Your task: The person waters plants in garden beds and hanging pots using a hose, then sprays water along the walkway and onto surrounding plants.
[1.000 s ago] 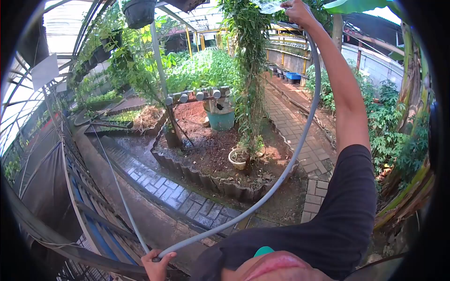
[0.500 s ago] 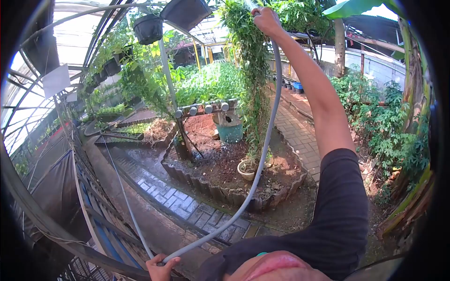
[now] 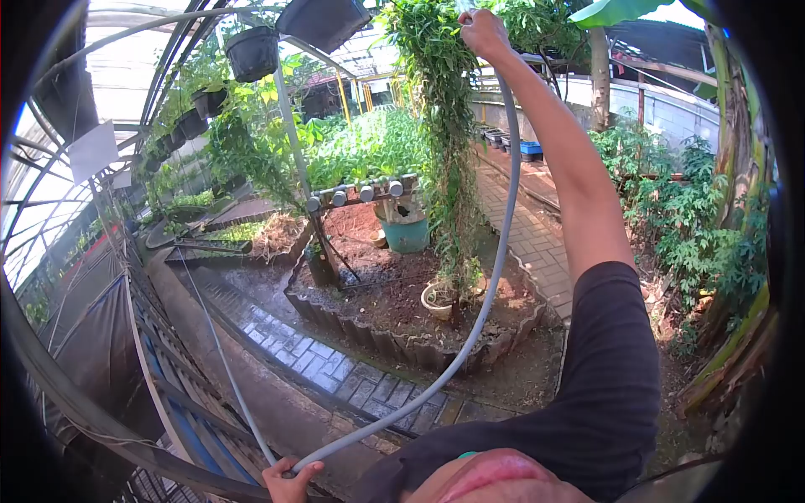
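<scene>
A grey garden hose (image 3: 457, 359) runs in a long curve between my two hands. My right hand (image 3: 485, 35) is raised high at the top edge, its fingers closed around the hose's upper end. A pale blur that looks like water shows just beyond the fist. Low at the bottom left, my left hand (image 3: 290, 481) is closed on the lower part of the hose, thumb on one side. Leafy climbing plants (image 3: 440, 101) hang right beside my raised hand. Below them, a white pot (image 3: 438, 302) stands on the soil bed.
A corrugated edging (image 3: 377, 342) borders the bed, with a paved path (image 3: 323, 367) in front. Behind are a teal tub (image 3: 406, 235), grey pipes (image 3: 366, 194) and green seedlings (image 3: 360, 147). Black pots (image 3: 251, 54) hang overhead. A metal railing (image 3: 180, 394) runs along the left.
My raised right hand has shifted slightly to the right in view, and the hose's upper stretch has swung right with it. The background has slid slightly left. My left hand keeps its hold.
</scene>
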### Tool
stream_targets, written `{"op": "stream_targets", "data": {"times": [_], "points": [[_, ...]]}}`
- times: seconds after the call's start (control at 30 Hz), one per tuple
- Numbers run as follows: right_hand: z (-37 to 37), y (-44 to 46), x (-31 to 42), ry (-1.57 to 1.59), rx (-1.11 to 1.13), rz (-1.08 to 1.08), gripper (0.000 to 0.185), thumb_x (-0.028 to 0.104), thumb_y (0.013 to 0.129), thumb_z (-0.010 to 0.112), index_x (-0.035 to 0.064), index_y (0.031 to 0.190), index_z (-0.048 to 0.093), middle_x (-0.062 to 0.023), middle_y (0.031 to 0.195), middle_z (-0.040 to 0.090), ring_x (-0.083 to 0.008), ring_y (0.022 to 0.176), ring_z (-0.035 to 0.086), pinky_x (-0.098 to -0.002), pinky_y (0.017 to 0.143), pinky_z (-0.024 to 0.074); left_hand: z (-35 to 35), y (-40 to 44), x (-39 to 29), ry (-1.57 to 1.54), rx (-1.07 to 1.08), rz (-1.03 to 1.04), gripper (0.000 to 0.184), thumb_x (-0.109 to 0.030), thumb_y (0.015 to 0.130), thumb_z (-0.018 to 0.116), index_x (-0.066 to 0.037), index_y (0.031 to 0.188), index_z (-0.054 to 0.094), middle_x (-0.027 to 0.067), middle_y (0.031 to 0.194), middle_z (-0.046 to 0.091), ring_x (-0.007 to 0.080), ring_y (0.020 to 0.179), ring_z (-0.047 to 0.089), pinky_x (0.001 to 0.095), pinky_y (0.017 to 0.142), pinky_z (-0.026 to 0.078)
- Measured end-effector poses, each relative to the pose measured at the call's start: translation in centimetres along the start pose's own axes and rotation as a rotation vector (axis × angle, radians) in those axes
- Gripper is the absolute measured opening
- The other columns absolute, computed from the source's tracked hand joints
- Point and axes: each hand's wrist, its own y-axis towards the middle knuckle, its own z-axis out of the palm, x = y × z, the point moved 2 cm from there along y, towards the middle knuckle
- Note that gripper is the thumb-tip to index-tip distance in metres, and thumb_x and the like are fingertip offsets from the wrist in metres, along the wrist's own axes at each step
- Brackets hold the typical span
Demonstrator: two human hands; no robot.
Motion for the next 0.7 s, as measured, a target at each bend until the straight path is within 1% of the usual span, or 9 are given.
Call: {"op": "stream_targets", "data": {"times": [0.07,0.17,0.2,0.3,0.33,0.43,0.47,0.6,0.7], "points": [[-1.4,-2.5,2.7,-0.003,0.049,-0.100,0.036,0.013,0.072,0.052,0.0106,0.104,0.070,-0.0166,0.087,0.070,-0.0311,0.083,0.067,-0.0388,0.080,0.0506,0.4,0.0,-0.5,-0.032,0.007,-0.002,0.037,-0.027,0.058,0.090,0.003,0.069,0.070,0.0032,0.054,0.059,0.0070,0.051,0.048,0.0254,0.049,0.036],[-1.7,-3.0,3.3,0.091,0.036,-0.124,0.037,0.012,0.071,0.052,0.0099,0.103,0.070,-0.0170,0.087,0.070,-0.0300,0.084,0.067,-0.0384,0.080,0.0502,0.9,-0.1,-2.1,-0.043,0.023,0.000,0.035,-0.025,0.059,0.088,0.004,0.070,0.071,0.0034,0.054,0.059,0.0077,0.050,0.049,0.0261,0.048,0.036],[-1.4,-3.1,3.4,0.141,-0.038,-0.180,0.037,0.011,0.071,0.051,0.0087,0.103,0.070,-0.0164,0.082,0.069,-0.0293,0.081,0.067,-0.0382,0.078,0.0499,0.9,0.0,-2.3,-0.023,0.025,0.003,0.035,-0.025,0.059,0.087,0.004,0.070,0.071,0.0033,0.054,0.059,0.0078,0.050,0.049,0.0264,0.048,0.036],[-1.2,-3.0,2.6,-0.012,0.143,-0.156,0.038,0.011,0.071,0.050,0.0081,0.103,0.070,-0.0146,0.075,0.068,-0.0286,0.077,0.067,-0.0377,0.076,0.0498,1.1,0.2,-3.1,-0.008,0.036,0.013,0.034,-0.025,0.059,0.086,0.004,0.070,0.071,0.0033,0.054,0.059,0.0080,0.050,0.049,0.0267,0.048,0.036],[-1.0,-2.8,1.7,0.000,0.126,-0.141,0.037,0.011,0.071,0.050,0.0082,0.102,0.070,-0.0147,0.069,0.065,-0.0278,0.072,0.066,-0.0380,0.073,0.0495,1.0,0.2,-3.4,-0.007,0.040,0.015,0.035,-0.025,0.059,0.086,0.004,0.071,0.071,0.0033,0.054,0.059,0.0080,0.050,0.049,0.0268,0.048,0.036],[-1.9,-4.1,0.5,0.065,-0.004,-0.065,0.036,0.012,0.071,0.051,0.0085,0.101,0.069,-0.0164,0.067,0.063,-0.0280,0.070,0.065,-0.0389,0.072,0.0487,1.1,-0.1,-4.1,-0.024,0.038,-0.001,0.035,-0.025,0.059,0.086,0.004,0.071,0.071,0.0035,0.054,0.059,0.0078,0.051,0.049,0.0268,0.048,0.036],[-2.2,-4.4,0.2,0.055,0.091,0.004,0.032,0.014,0.076,0.055,0.0075,0.104,0.069,-0.0201,0.095,0.070,-0.0348,0.092,0.066,-0.0414,0.086,0.0501,1.1,-0.1,-4.0,-0.013,0.045,0.009,0.035,-0.025,0.060,0.086,0.004,0.071,0.071,0.0035,0.054,0.059,0.0077,0.050,0.048,0.0267,0.048,0.035],[-1.8,-7.4,1.4,0.033,0.147,-0.105,0.032,0.012,0.076,0.054,0.0072,0.104,0.068,-0.0211,0.092,0.069,-0.0349,0.091,0.066,-0.0430,0.083,0.0493,1.6,-0.3,-5.1,-0.021,0.058,0.005,0.035,-0.025,0.060,0.087,0.005,0.069,0.069,0.0038,0.055,0.059,0.0088,0.051,0.048,0.0274,0.050,0.037],[-1.0,-8.1,-1.0,0.124,0.013,0.029,0.031,0.011,0.076,0.054,0.0067,0.103,0.068,-0.0211,0.091,0.069,-0.0354,0.090,0.066,-0.0427,0.082,0.0493,1.9,-0.8,-5.8,-0.005,0.011,0.014,0.035,-0.024,0.060,0.087,0.005,0.069,0.069,0.0039,0.056,0.058,0.0108,0.055,0.049,0.0288,0.055,0.039]]}}
